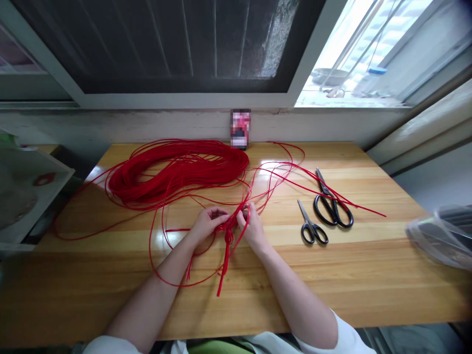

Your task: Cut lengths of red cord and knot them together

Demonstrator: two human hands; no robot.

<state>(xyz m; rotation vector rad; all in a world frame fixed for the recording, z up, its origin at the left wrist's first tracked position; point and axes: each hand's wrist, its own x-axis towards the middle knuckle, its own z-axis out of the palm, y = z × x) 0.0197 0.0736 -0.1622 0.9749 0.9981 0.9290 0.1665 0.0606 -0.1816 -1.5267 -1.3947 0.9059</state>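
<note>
The left hand (208, 223) and right hand (252, 228) pinch a red cord knot (229, 231) between their fingertips, keeping its loops gathered. The slack coil (177, 169) lies beyond the hands, leaving loose strands within reach, while small scissors (311, 227) and large scissors (334, 209) sit aside, right of the right hand.

Light source: daylight came in through the window (356, 51) at upper right, its view burnt out almost to white.

Brightness: the room looked fairly bright and even, though the dark window screen (177, 42) stayed dim.

Glare: white patches of glare (271, 169) shone on the varnished wooden table (334, 280).

Shadows: they fell faint and soft beneath the left hand (208, 223), the right hand (252, 228) and the red cord (177, 169).

Blur: the card (240, 129) by the wall was pixelated beyond reading, and the plastic bag (438, 238) at the right edge looked hazy.

Distortion: the window frame (184, 101) and table edges bowed outward toward the corners.
</note>
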